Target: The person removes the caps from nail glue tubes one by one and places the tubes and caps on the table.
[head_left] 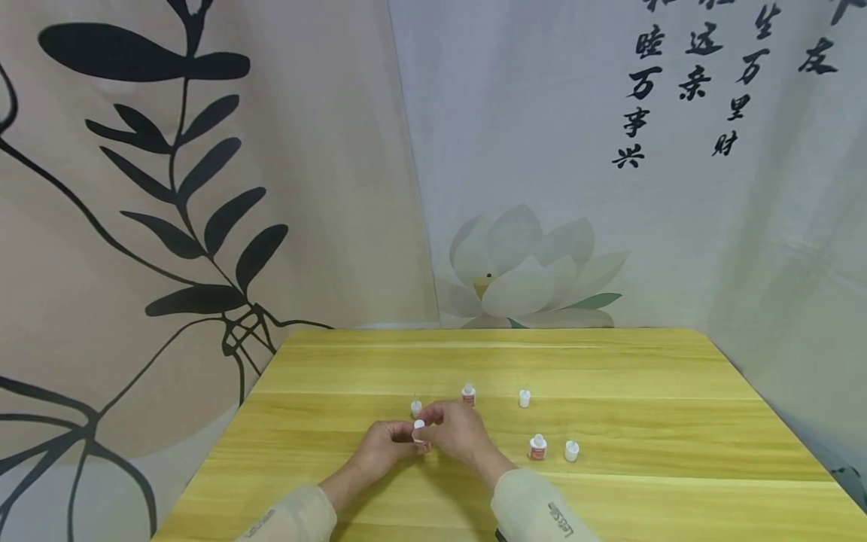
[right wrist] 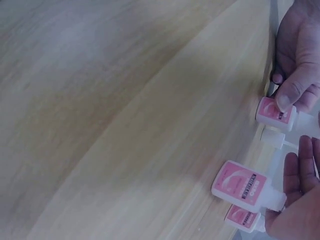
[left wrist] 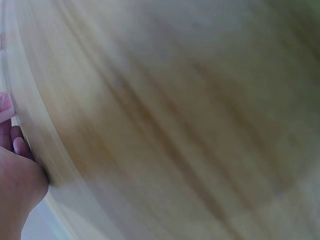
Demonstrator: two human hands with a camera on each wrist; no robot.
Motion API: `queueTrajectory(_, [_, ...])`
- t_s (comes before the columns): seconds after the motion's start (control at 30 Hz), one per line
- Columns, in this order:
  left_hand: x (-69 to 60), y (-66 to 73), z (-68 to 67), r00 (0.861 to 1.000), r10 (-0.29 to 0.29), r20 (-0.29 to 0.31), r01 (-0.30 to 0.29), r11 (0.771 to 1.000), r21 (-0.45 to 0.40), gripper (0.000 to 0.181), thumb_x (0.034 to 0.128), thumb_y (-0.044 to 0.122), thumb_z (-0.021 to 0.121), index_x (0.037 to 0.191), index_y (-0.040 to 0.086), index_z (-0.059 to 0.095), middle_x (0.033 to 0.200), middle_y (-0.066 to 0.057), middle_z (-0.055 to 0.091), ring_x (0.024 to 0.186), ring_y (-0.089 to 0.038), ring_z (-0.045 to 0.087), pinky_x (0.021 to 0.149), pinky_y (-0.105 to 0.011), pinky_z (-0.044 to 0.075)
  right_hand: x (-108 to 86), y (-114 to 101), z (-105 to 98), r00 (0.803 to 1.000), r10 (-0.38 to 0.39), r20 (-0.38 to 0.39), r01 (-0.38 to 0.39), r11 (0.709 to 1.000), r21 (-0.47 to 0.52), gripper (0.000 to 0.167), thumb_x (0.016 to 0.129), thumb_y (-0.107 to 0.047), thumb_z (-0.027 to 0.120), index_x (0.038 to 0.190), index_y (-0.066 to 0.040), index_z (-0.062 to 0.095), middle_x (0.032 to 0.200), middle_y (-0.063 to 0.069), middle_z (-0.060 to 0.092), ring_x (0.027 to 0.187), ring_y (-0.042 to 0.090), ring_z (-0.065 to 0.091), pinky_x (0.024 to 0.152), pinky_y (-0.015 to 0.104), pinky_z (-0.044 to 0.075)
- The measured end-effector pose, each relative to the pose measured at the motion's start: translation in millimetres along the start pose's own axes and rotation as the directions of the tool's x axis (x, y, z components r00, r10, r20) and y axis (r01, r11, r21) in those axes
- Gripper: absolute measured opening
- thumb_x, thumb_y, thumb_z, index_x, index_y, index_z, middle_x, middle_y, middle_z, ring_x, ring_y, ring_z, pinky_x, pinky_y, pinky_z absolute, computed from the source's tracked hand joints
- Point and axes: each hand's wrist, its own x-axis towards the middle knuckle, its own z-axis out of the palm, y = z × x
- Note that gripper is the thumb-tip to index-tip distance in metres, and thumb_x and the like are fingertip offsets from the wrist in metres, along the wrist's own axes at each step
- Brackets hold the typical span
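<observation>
My left hand [head_left: 384, 449] grips a small white bottle with a red label [right wrist: 276, 114] low over the table, its thumb lying on the label in the right wrist view. At the bottle's top, my right hand [head_left: 455, 430] pinches the white cap [head_left: 419, 425] between thumb and forefinger; its other fingers [right wrist: 306, 167] stick out loosely. Just behind the hands stands a small white cap with a thin stem [head_left: 416, 409]. One labelled bottle [head_left: 469, 394] stands behind the right hand, partly hidden by it. The left wrist view shows only part of the left hand [left wrist: 20, 175].
To the right stand another red-labelled bottle [head_left: 537, 448] and a white cap [head_left: 572, 451] beside it. Farther back is one more white cap [head_left: 524, 398]. All of them stand on a wood-grain table [head_left: 677, 421], with a printed curtain [head_left: 339, 150] behind its far edge.
</observation>
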Motion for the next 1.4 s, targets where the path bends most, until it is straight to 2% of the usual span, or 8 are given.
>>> queueTrajectory(0.2, [-0.4, -1.1, 0.4, 1.000, 0.000, 0.004, 0.000, 1.000, -0.018, 0.020, 0.0858, 0.017, 0.078, 0.102, 0.005, 0.074, 0.101, -0.007, 0.073, 0.097, -0.019, 0.065, 0.084, -0.027, 0.053, -0.5, -0.7, 0.2, 1.000, -0.005, -0.002, 0.005, 1.000, -0.010, 0.016, 0.085, -0.024, 0.079, 0.096, -0.013, 0.074, 0.092, -0.004, 0.071, 0.092, 0.021, 0.063, 0.079, 0.043, 0.054])
queueTrajectory(0.4, [-0.2, -1.0, 0.4, 1.000, 0.000, 0.001, 0.000, 1.000, -0.024, 0.021, 0.0853, 0.016, 0.079, 0.102, 0.005, 0.074, 0.100, -0.007, 0.073, 0.096, -0.019, 0.065, 0.082, -0.026, 0.053, -1.0, 0.1, 0.3, 1.000, -0.012, -0.002, 0.012, 1.000, -0.006, 0.016, 0.086, -0.023, 0.077, 0.099, -0.013, 0.075, 0.097, -0.001, 0.072, 0.097, 0.024, 0.063, 0.083, 0.046, 0.053])
queueTrajectory(0.73, [-0.7, -0.7, 0.4, 1.000, 0.001, 0.008, -0.001, 0.999, -0.038, 0.020, 0.0856, 0.014, 0.078, 0.102, 0.004, 0.074, 0.099, -0.008, 0.073, 0.095, -0.020, 0.065, 0.082, -0.027, 0.054, -0.8, -0.4, -0.1, 1.000, -0.002, -0.008, 0.002, 1.000, -0.019, 0.015, 0.086, -0.027, 0.078, 0.097, -0.017, 0.074, 0.093, -0.007, 0.070, 0.094, 0.021, 0.062, 0.081, 0.045, 0.052])
queueTrajectory(1.0, [-0.1, -2.3, 0.4, 1.000, -0.001, 0.011, 0.002, 0.999, -0.052, 0.020, 0.0857, 0.014, 0.078, 0.102, 0.003, 0.074, 0.098, -0.009, 0.073, 0.093, -0.020, 0.065, 0.080, -0.027, 0.054, -0.2, 0.1, 1.4, 1.000, -0.005, -0.012, 0.005, 1.000, -0.021, 0.012, 0.088, -0.023, 0.075, 0.098, -0.015, 0.074, 0.096, -0.004, 0.071, 0.097, 0.022, 0.062, 0.084, 0.046, 0.053])
queueTrajectory(1.4, [1.2, -3.3, 0.3, 1.000, -0.005, -0.013, 0.005, 1.000, -0.006, 0.019, 0.0851, 0.016, 0.079, 0.101, 0.006, 0.075, 0.098, -0.005, 0.073, 0.095, -0.018, 0.064, 0.083, -0.030, 0.052, -0.3, 0.8, 0.7, 1.000, -0.001, -0.010, 0.001, 1.000, 0.002, 0.018, 0.085, -0.026, 0.078, 0.099, -0.014, 0.074, 0.097, -0.003, 0.072, 0.098, 0.024, 0.063, 0.083, 0.047, 0.053])
